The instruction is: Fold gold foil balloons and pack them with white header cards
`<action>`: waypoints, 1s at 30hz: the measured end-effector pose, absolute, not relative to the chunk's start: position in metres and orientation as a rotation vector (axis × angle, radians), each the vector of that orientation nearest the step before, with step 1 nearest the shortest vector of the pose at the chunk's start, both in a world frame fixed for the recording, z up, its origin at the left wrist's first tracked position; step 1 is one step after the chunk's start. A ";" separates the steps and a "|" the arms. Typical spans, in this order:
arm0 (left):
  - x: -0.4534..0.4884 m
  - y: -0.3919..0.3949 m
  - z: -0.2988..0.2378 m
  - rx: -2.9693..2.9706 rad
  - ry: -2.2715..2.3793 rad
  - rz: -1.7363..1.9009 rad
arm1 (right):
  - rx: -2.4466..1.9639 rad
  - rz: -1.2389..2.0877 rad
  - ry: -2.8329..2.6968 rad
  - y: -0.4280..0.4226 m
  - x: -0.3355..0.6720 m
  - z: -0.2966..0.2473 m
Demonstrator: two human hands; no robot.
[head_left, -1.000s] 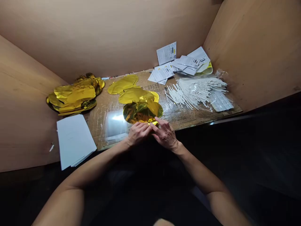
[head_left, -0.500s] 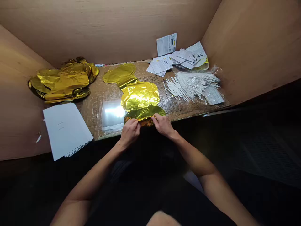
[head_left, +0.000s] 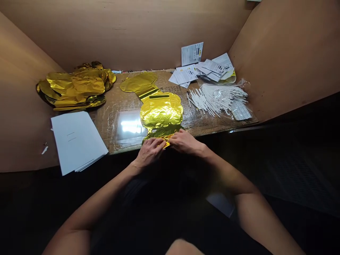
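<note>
Gold foil balloon [head_left: 161, 112] lies on the table [head_left: 107, 124], its long axis running away from us; our left hand [head_left: 150, 152] and right hand [head_left: 184, 142] both grip its near end.

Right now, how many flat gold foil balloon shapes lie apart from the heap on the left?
3: a dull gold foil shape farthest off, a shiny gold foil shape midway, and a third nearest, under the left hand and right hand. Others may hide beneath.
</note>
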State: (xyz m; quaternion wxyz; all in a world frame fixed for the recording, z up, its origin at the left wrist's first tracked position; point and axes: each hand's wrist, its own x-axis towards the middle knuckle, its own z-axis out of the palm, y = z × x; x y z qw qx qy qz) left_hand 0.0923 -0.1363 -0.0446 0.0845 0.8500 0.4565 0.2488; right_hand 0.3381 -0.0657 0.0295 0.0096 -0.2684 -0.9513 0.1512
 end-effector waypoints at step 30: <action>0.085 -0.191 -0.038 0.664 1.208 1.413 | -1.347 0.341 -2.484 -0.016 0.296 0.015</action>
